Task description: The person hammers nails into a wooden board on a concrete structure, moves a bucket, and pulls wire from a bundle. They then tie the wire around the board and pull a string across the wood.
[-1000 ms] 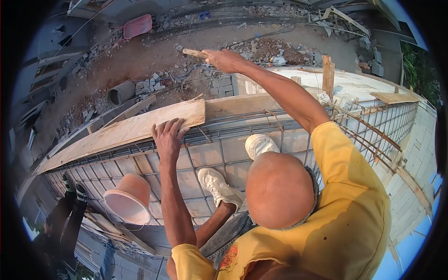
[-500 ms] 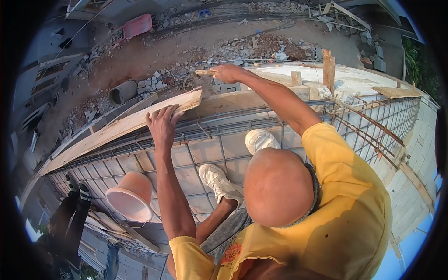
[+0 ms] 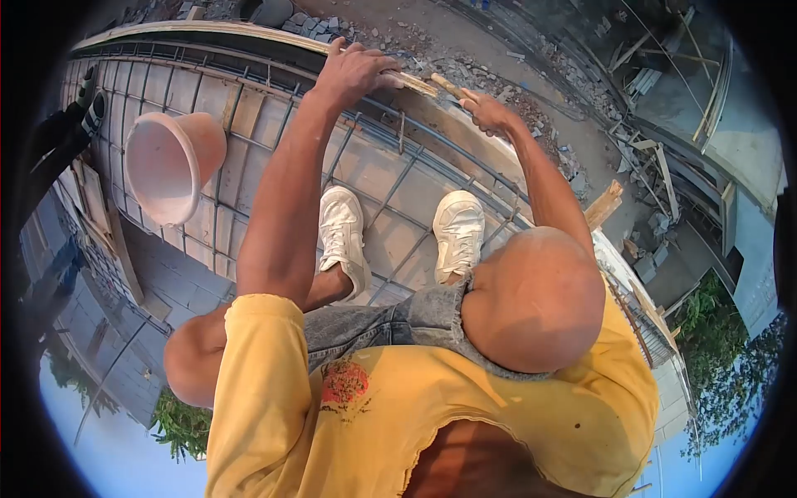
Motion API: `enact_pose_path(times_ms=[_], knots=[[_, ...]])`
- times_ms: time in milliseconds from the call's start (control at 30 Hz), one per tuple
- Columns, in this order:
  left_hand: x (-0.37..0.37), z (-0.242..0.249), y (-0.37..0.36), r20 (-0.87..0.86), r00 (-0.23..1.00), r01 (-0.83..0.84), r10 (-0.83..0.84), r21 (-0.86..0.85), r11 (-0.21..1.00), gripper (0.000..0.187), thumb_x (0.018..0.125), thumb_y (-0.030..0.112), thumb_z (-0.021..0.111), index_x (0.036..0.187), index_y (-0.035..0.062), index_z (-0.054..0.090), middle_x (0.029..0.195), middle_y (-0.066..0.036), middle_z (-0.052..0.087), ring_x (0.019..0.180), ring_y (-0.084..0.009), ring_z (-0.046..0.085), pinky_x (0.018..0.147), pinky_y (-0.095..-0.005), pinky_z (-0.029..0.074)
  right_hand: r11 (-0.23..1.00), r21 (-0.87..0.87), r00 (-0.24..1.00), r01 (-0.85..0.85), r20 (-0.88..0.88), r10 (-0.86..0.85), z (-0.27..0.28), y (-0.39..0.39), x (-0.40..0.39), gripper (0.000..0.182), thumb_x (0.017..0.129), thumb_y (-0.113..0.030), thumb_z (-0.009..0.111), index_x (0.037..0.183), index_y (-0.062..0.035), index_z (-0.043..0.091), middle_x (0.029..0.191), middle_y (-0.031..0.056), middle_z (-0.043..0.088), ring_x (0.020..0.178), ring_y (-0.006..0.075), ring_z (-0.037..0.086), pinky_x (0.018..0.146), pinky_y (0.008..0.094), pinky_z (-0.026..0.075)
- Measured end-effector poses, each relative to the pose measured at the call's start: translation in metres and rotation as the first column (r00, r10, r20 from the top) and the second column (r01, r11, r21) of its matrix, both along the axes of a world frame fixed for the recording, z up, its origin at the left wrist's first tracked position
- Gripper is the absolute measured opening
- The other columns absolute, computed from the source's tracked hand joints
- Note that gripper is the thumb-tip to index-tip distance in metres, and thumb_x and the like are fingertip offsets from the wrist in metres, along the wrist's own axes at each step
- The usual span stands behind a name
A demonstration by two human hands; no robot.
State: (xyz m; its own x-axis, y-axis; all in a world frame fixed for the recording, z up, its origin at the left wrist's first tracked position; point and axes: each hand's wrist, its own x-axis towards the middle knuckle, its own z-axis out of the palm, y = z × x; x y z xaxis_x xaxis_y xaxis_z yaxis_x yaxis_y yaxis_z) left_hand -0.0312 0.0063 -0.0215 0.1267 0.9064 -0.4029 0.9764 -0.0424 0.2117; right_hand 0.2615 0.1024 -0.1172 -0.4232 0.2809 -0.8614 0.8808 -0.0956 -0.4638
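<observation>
Along the steel grid (image 3: 390, 189), at far side, runs a long board (image 3: 241, 30). The left hand (image 3: 355, 75) holds it near the right end; the right hand (image 3: 490, 114) grips a wooden handle (image 3: 448, 85) (head unclear). A careless swing might strike the left hand.

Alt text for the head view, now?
Left hand holds a plank by its edge; right hand grips a wooden handle near the plank's end. Lower in view: white shoes, rebar grid, bucket.

Free room above rebar (image 3: 393, 187) between board (image 3: 249, 32), bucket (image 3: 205, 149) and shoes (image 3: 458, 231).
</observation>
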Motion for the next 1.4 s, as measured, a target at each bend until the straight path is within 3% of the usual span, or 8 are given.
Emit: enact_pose_path(times_ms=[133, 300, 500, 567, 667, 767, 967, 1400], knots=[[0.0, 0.001, 0.013, -0.007, 1.0, -0.023, 0.022, -0.053, 0.998, 0.044, 0.093, 0.056, 0.057, 0.129, 0.0318, 0.067, 0.128, 0.003, 0.068, 0.126, -0.0235, 0.056, 0.114, -0.0589, 0.027, 0.95, 0.251, 0.968, -0.186, -0.119, 0.22, -0.04, 0.013, 0.001, 0.06, 0.103, -0.037, 0.051, 0.155, -0.0103, 0.039, 0.153, 0.0237, 0.045, 0.143, 0.0349, 0.043, 0.117, 0.04, 0.032], [-0.003, -0.003, 0.003, -0.007, 1.0, -0.031, 0.03, -0.043, 0.999, 0.048, 0.09, 0.06, 0.058, 0.129, 0.0339, 0.067, 0.128, 0.003, 0.068, 0.129, -0.0236, 0.055, 0.115, -0.0629, 0.025, 0.965, 0.215, 0.976, -0.151, -0.119, 0.18, -0.034, 0.002, -0.013, 0.061, 0.102, -0.037, 0.052, 0.153, -0.0059, 0.041, 0.147, 0.0237, 0.052, 0.138, 0.0357, 0.049, 0.114, 0.0396, 0.036], [0.003, -0.011, 0.006, -0.002, 0.998, -0.058, 0.058, -0.056, 0.997, 0.047, 0.09, 0.059, 0.059, 0.129, 0.0354, 0.067, 0.127, 0.002, 0.069, 0.131, -0.0245, 0.054, 0.117, -0.0675, 0.021, 0.951, 0.291, 0.983, -0.108, -0.112, 0.146, -0.038, -0.006, -0.004, 0.06, 0.102, -0.034, 0.056, 0.153, -0.0057, 0.043, 0.118, 0.0144, 0.061, 0.097, 0.0239, 0.055, 0.085, 0.0363, 0.045], [0.002, -0.007, 0.01, 0.005, 0.998, -0.055, 0.056, -0.054, 0.997, 0.046, 0.09, 0.058, 0.06, 0.129, 0.0353, 0.067, 0.126, 0.002, 0.069, 0.131, -0.0248, 0.054, 0.117, -0.0686, 0.021, 0.94, 0.324, 0.985, -0.107, -0.096, 0.145, -0.028, -0.015, -0.004, 0.06, 0.1, -0.034, 0.055, 0.152, -0.0059, 0.042, 0.144, 0.0268, 0.054, 0.135, 0.038, 0.052, 0.112, 0.041, 0.038], [0.0, -0.013, 0.007, 0.02, 0.998, -0.054, 0.055, -0.036, 0.998, 0.046, 0.09, 0.057, 0.06, 0.129, 0.035, 0.067, 0.127, 0.001, 0.069, 0.132, -0.0253, 0.054, 0.117, -0.0694, 0.021, 0.936, 0.349, 0.981, -0.044, -0.16, 0.106, -0.028, -0.025, -0.004, 0.059, 0.1, -0.033, 0.056, 0.151, -0.0062, 0.044, 0.144, 0.0283, 0.053, 0.137, 0.0396, 0.049, 0.114, 0.0412, 0.035], [-0.001, -0.014, 0.012, 0.03, 0.998, -0.06, 0.061, -0.027, 0.998, 0.045, 0.089, 0.057, 0.062, 0.129, 0.036, 0.067, 0.128, 0.001, 0.069, 0.132, -0.025, 0.054, 0.118, -0.0691, 0.02, 0.876, 0.481, 0.971, 0.019, -0.219, 0.099, -0.049, -0.031, 0.004, 0.056, 0.1, -0.031, 0.057, 0.151, -0.0083, 0.045, 0.123, 0.0249, 0.067, 0.107, 0.0356, 0.067, 0.093, 0.0422, 0.051], [0.001, -0.006, 0.005, 0.028, 0.998, -0.058, 0.059, -0.037, 0.998, 0.045, 0.089, 0.057, 0.062, 0.129, 0.0364, 0.067, 0.127, 0.002, 0.068, 0.13, -0.0257, 0.055, 0.118, -0.0683, 0.018, 0.935, -0.064, 0.937, 0.349, 0.007, -0.349, -0.001, -0.026, -0.013, 0.056, 0.103, -0.032, 0.056, 0.154, -0.0141, 0.043, 0.069, -0.0012, 0.047, 0.053, 0.0108, 0.04, 0.045, 0.032, 0.036], [-0.008, -0.011, -0.03, 0.092, 0.996, 0.003, -0.013, 0.111, 0.994, 0.045, 0.092, 0.057, 0.057, 0.124, 0.0282, 0.07, 0.121, 0.002, 0.065, 0.121, -0.0241, 0.054, 0.117, -0.0583, 0.022, 0.969, -0.049, 0.968, 0.241, -0.056, -0.244, 0.013, -0.035, -0.011, 0.057, 0.101, -0.033, 0.057, 0.152, -0.012, 0.043, 0.065, -0.0015, 0.043, 0.053, 0.0112, 0.041, 0.046, 0.0317, 0.034]])
